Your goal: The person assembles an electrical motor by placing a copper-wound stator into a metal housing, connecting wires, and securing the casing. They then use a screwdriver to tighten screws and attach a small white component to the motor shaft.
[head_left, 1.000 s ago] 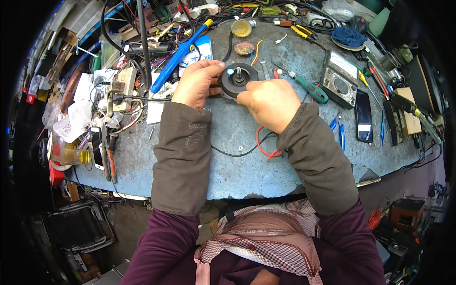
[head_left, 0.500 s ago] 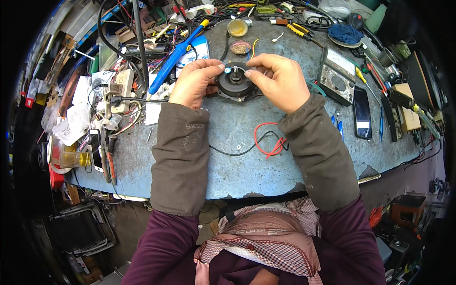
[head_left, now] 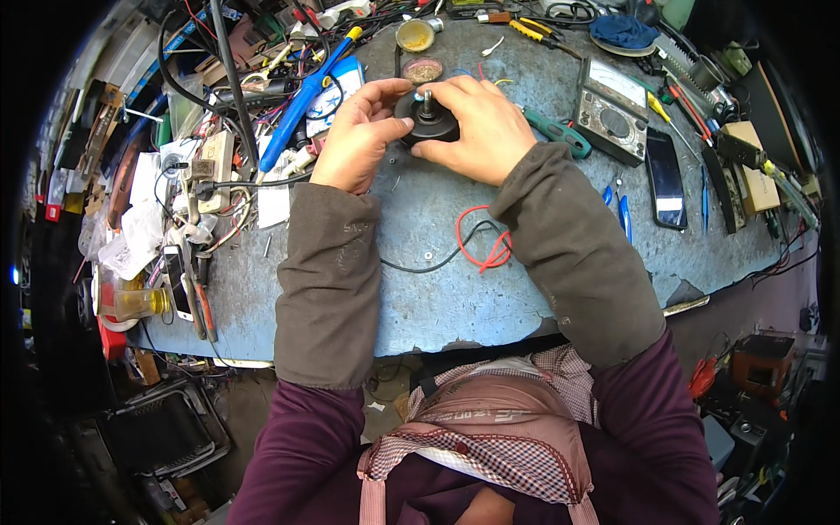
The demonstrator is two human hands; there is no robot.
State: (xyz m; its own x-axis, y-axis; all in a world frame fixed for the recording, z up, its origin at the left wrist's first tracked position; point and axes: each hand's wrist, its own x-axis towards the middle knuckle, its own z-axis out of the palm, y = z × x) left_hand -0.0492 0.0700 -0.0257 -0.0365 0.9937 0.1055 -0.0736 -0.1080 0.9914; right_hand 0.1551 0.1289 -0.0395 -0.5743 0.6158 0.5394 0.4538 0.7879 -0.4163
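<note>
Moved from pinch to wider span with right hand (head_left: 486, 129), clasping black housing (head_left: 435, 129) opposite half-curled left hand (head_left: 359, 144), apparently for steadiness.

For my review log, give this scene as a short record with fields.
Left hand: thumb at left edge of round black part
Right hand: thumb and fingers around the part's right side
Part: metal shaft standing up at its middle
Nearer the person: red wire and black wire on blue bench top
Right of hands: green-handled tool, analog meter, black phone
Left of hands: long blue tool, white phone
</note>
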